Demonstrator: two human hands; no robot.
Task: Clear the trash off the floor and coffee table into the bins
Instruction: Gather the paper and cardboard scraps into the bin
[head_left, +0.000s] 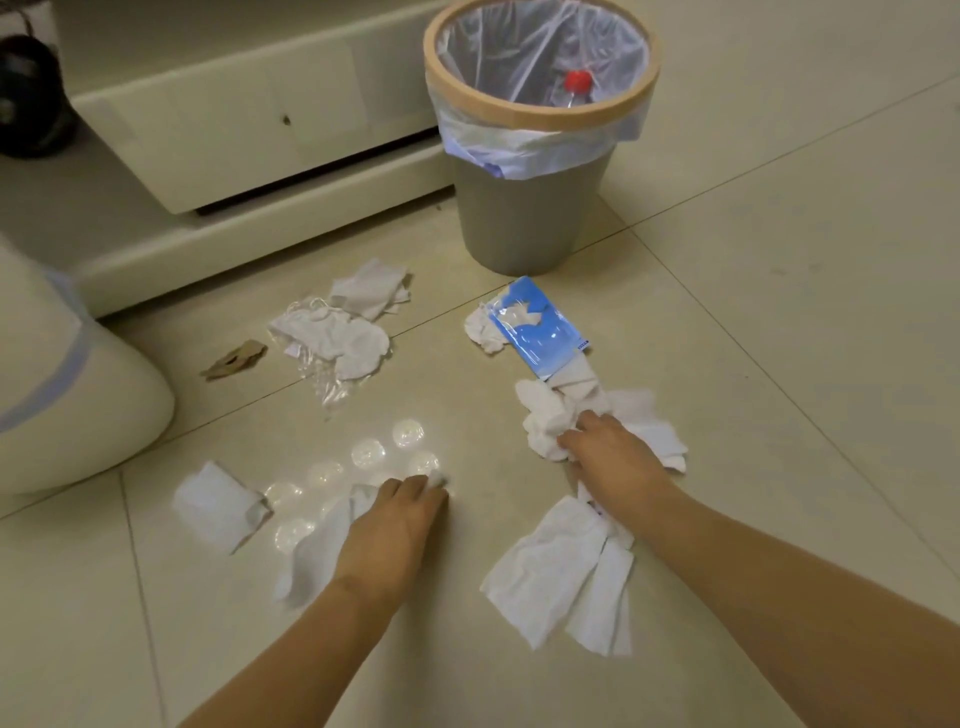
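White tissues lie scattered on the tiled floor. My right hand (610, 449) grips a crumpled tissue wad (548, 415) just below a blue tissue packet (540, 325). My left hand (392, 525) is down on a long white tissue (319, 545), its fingertips pinching a small white bit. A flat tissue (561, 577) lies under my right forearm. Another folded tissue (215, 504) sits left of my left hand. A grey bin (524, 208) with a wooden rim and white liner stands behind, a red-capped bottle (577, 83) inside.
More tissues and clear plastic wrap (332, 338) lie at centre left, with a brown paper scrap (236, 358) beside them. A cream low cabinet (234, 130) runs along the back left. A second white bin (62, 395) stands at the left edge.
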